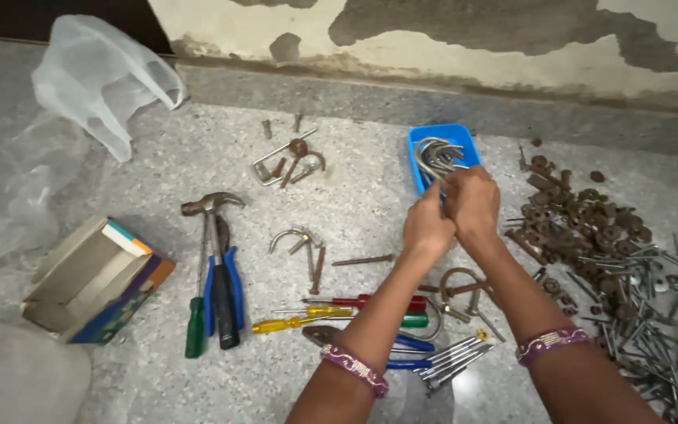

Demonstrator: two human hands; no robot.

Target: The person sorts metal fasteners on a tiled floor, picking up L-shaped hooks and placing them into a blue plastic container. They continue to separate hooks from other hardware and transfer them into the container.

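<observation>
While clenched together, left hand (427,228) and right hand (472,204) gripping metal hooks (435,155), just above them over blue tray (464,137).

Cardboard box (96,279): lies open on the stone floor to my left, well apart from my hands; long rectangular shape; plain brownish-grey inside, flaps spread; outer side dark blue with bands of orange, yellow and teal; it lies just left of the hammer and pliers.
Thin plastic bag (103,78): whitish, translucent, crumpled, its mouth gaping; at the far left by the foot of the wall; no print that I can make out.
Clear plastic sheet (9,188): wrinkled wrapping, flat on the floor between the bag and the box.
Blue tray (425,145): small rectangular plastic container just beyond my hands; plain bright blue; metal hooks inside.
Labels, signs, screens: none that I see.
</observation>
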